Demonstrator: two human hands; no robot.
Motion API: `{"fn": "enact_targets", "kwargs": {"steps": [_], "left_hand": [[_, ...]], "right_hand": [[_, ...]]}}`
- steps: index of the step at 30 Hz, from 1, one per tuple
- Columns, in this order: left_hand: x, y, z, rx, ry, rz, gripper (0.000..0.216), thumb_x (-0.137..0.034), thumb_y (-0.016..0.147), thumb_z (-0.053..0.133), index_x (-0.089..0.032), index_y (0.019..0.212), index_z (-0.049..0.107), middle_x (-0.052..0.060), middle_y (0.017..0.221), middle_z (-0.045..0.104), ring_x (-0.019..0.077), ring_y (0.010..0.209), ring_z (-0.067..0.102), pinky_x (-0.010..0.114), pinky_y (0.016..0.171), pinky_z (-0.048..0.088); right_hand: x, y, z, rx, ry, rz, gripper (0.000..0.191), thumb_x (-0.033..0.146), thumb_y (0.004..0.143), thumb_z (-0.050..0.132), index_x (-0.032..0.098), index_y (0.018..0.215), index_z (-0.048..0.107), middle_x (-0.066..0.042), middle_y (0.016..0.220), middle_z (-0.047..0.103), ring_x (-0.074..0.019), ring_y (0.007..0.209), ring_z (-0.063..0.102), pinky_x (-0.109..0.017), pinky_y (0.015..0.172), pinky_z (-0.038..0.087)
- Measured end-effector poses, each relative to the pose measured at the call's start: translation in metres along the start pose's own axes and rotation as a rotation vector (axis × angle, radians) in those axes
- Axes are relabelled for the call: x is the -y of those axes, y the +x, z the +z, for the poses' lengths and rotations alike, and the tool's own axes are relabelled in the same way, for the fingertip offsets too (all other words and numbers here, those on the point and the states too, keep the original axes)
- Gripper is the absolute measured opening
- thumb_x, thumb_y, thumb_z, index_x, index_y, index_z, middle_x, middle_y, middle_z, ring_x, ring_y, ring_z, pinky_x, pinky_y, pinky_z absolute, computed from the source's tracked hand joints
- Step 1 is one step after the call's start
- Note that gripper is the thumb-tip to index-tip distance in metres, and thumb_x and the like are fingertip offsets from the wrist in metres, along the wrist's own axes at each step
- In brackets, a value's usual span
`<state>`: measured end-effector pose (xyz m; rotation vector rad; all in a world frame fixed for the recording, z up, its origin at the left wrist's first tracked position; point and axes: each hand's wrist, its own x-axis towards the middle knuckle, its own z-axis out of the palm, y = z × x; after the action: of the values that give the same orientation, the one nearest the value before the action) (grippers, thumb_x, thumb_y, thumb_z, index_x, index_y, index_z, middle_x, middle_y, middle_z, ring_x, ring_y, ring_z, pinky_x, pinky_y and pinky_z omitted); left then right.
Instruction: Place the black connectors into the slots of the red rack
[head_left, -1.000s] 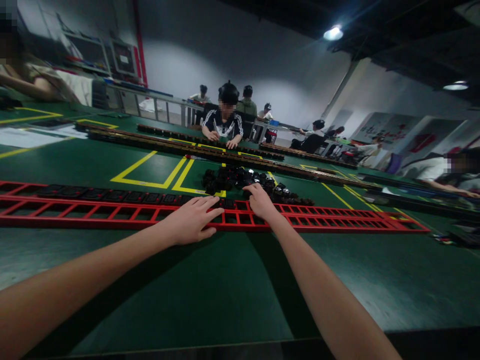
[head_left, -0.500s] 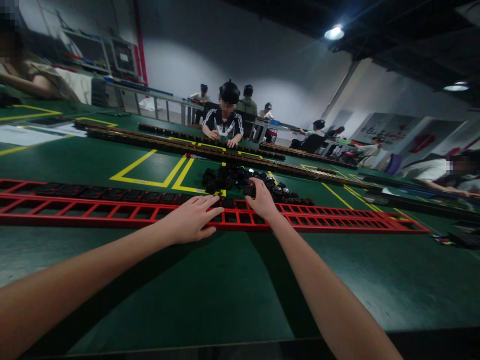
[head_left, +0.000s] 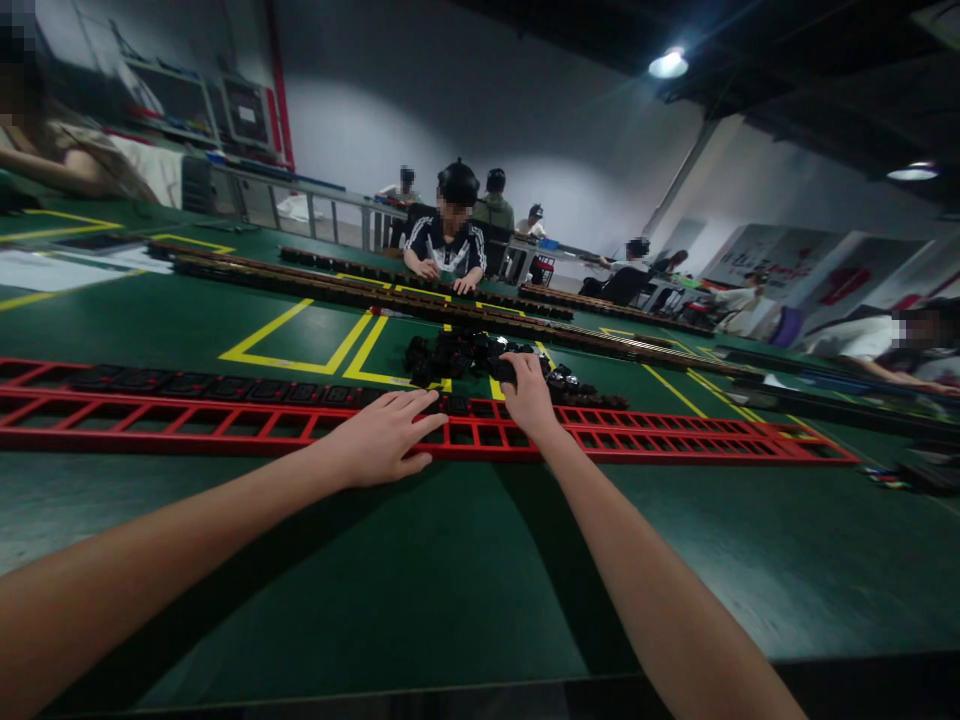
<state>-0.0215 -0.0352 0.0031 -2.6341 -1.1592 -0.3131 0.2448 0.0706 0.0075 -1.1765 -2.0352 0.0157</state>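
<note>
A long red slotted frame (head_left: pixel 675 440) lies across the green table (head_left: pixel 420 580). Black socket parts (head_left: pixel 187 385) fill its far row on the left side. My left hand (head_left: pixel 386 437) rests flat on the frame, fingers stretched out, next to the last filled slot. My right hand (head_left: pixel 527 392) reaches over the frame to a pile of loose black parts (head_left: pixel 457 355), its fingers curled round one black part at the pile's near edge.
Yellow tape lines (head_left: pixel 300 345) mark the table beyond the frame. More long dark strips (head_left: pixel 360 285) lie farther back. A person in a dark striped jacket (head_left: pixel 448 240) sits opposite; other people work at the left and right edges.
My right hand has moved a little farther from the frame onto the pile and closed its fingers on a black part. My left hand has stayed flat on the frame.
</note>
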Motion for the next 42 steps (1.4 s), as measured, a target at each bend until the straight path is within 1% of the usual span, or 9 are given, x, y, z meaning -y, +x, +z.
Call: {"fn": "enact_targets", "kwargs": {"steps": [4,7,15,18,23,26,32,35,42], "left_hand": [[-0.001,0.0,0.0,0.002,-0.008,-0.005,0.053,-0.045,0.095,0.057,-0.02,0.141,0.053,0.018,0.154,0.041,0.0363,0.141,0.041,0.05,0.114,0.034],[-0.001,0.0,-0.001,0.01,-0.002,-0.002,0.053,-0.046,0.095,0.056,-0.02,0.142,0.052,0.019,0.154,0.041,0.0366,0.14,0.041,0.05,0.114,0.034],[-0.001,0.0,-0.002,0.015,-0.032,-0.014,0.054,-0.045,0.094,0.057,-0.021,0.142,0.052,0.018,0.155,0.039,0.0361,0.141,0.04,0.05,0.115,0.033],[-0.001,-0.001,-0.001,0.008,-0.041,-0.009,0.054,-0.045,0.094,0.057,-0.02,0.142,0.052,0.018,0.155,0.04,0.0368,0.141,0.04,0.051,0.114,0.033],[0.0,0.0,-0.001,-0.003,-0.044,-0.005,0.053,-0.044,0.094,0.057,-0.019,0.141,0.053,0.019,0.155,0.04,0.037,0.141,0.04,0.051,0.115,0.032],[0.0,-0.001,-0.001,0.008,-0.03,-0.008,0.054,-0.044,0.094,0.057,-0.02,0.142,0.052,0.019,0.155,0.039,0.0368,0.141,0.04,0.05,0.114,0.034],[0.0,-0.001,0.0,-0.01,-0.054,-0.013,0.053,-0.044,0.094,0.058,-0.02,0.141,0.053,0.017,0.155,0.04,0.0358,0.141,0.039,0.05,0.115,0.031],[0.001,-0.001,0.0,-0.004,-0.053,-0.008,0.053,-0.044,0.094,0.057,-0.02,0.141,0.052,0.018,0.155,0.039,0.0365,0.141,0.04,0.05,0.114,0.032],[0.001,-0.001,0.0,-0.002,-0.063,-0.005,0.053,-0.045,0.095,0.056,-0.021,0.142,0.051,0.018,0.156,0.039,0.0364,0.142,0.039,0.051,0.115,0.032]], "right_hand": [[-0.003,0.0,0.002,-0.006,0.047,-0.042,0.052,-0.003,0.065,0.042,0.02,0.109,0.059,-0.011,0.117,0.051,-0.0241,0.112,0.054,-0.042,0.103,0.045],[-0.005,0.0,0.003,0.03,0.049,-0.066,0.046,-0.001,0.062,0.046,0.019,0.103,0.057,-0.01,0.111,0.054,-0.0253,0.109,0.053,-0.043,0.101,0.045],[-0.001,0.0,0.004,0.058,0.085,-0.036,0.021,0.018,0.078,0.056,0.021,0.098,0.053,-0.007,0.104,0.057,-0.0232,0.096,0.056,-0.04,0.09,0.048],[0.003,0.0,0.001,0.067,0.073,-0.003,0.024,0.024,0.081,0.061,0.021,0.104,0.054,-0.007,0.105,0.058,-0.0229,0.092,0.057,-0.04,0.087,0.049],[0.008,-0.001,-0.001,0.085,0.053,-0.039,0.038,0.021,0.086,0.055,0.023,0.124,0.056,-0.009,0.114,0.054,-0.022,0.098,0.058,-0.038,0.092,0.047],[0.008,-0.001,-0.001,0.087,0.051,-0.016,0.03,0.024,0.086,0.055,0.022,0.115,0.06,-0.008,0.11,0.055,-0.0213,0.093,0.058,-0.037,0.087,0.048],[0.01,0.0,-0.003,0.143,0.228,0.089,0.02,0.038,0.084,0.057,0.019,0.091,0.059,-0.003,0.083,0.062,-0.0186,0.074,0.057,-0.033,0.072,0.045],[0.01,0.0,-0.007,0.192,0.323,0.088,0.021,0.037,0.084,0.054,0.019,0.089,0.063,-0.003,0.085,0.066,-0.0179,0.076,0.057,-0.031,0.073,0.044],[0.013,0.0,-0.012,0.255,0.362,0.072,0.022,0.036,0.084,0.054,0.019,0.088,0.067,-0.003,0.087,0.069,-0.0185,0.079,0.059,-0.032,0.075,0.044]]}}
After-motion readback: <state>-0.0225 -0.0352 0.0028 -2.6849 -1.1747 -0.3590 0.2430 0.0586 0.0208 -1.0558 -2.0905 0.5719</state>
